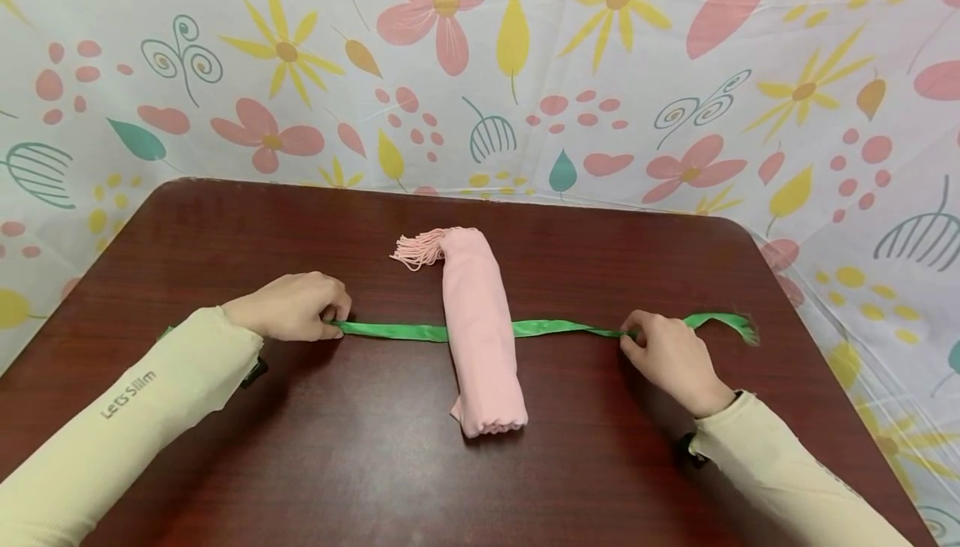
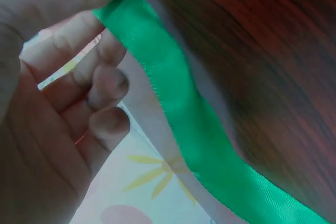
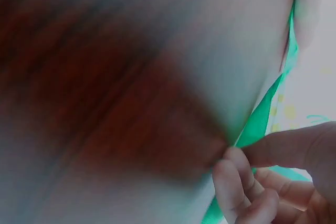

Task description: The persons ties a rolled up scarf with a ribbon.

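Observation:
A rolled pink scarf [image 1: 482,334] with a fringe [image 1: 417,248] at its far end lies lengthwise on the table. Crosswise beneath its middle runs a green ribbon [image 1: 401,331], emerging on both sides. My left hand [image 1: 291,305] pinches the ribbon to the left of the scarf; in the left wrist view thumb and forefinger hold the green ribbon [image 2: 170,77]. On the other side, my right hand [image 1: 671,359] pinches the ribbon's right stretch, and a loose frayed end [image 1: 731,323] trails beyond it. The right wrist view shows the pinched ribbon [image 3: 257,124] between thumb and fingertips.
The dark brown wooden table [image 1: 390,480] has rounded far corners. Behind it and along the sides hangs a white cloth [image 1: 337,22] printed with flowers and leaves. Pale sleeves cover both forearms, with a dark device [image 1: 255,372] under the left wrist.

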{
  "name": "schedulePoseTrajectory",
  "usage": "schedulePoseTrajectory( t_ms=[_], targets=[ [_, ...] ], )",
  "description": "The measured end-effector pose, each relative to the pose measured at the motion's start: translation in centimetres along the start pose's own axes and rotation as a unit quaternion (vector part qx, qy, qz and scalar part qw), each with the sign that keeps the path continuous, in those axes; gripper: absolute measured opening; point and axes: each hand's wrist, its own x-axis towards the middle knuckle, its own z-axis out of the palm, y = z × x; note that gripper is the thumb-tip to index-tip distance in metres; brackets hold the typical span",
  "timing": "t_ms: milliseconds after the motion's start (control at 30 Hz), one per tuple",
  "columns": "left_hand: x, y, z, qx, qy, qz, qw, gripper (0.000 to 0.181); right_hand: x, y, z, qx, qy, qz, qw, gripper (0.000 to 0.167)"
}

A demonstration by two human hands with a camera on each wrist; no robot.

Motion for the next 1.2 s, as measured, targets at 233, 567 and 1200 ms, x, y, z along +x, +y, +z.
schedulePoseTrajectory(
  t_ms=[233, 567, 1200],
  targets=[
    [0.4, -0.2, 0.1, 0.049, 0.052, -0.031, 0.9970, 0.017, 0.5, -0.1, 0.0, 0.014, 0.030, -0.009, 0.9994, 0.012],
    [0.5, -0.1, 0.2, 0.047, 0.116, -0.058, 0.9904, 0.016, 1.0, -0.6, -0.3, 0.040, 0.058, -0.017, 0.9974, 0.022],
    [2.3, 1.6, 1.4, -0.059, 0.215, -0.099, 0.9697, 0.009, 1.9, -1.6, -0.1, 0.098, 0.133, -0.037, 0.9855, 0.007]
  ],
)
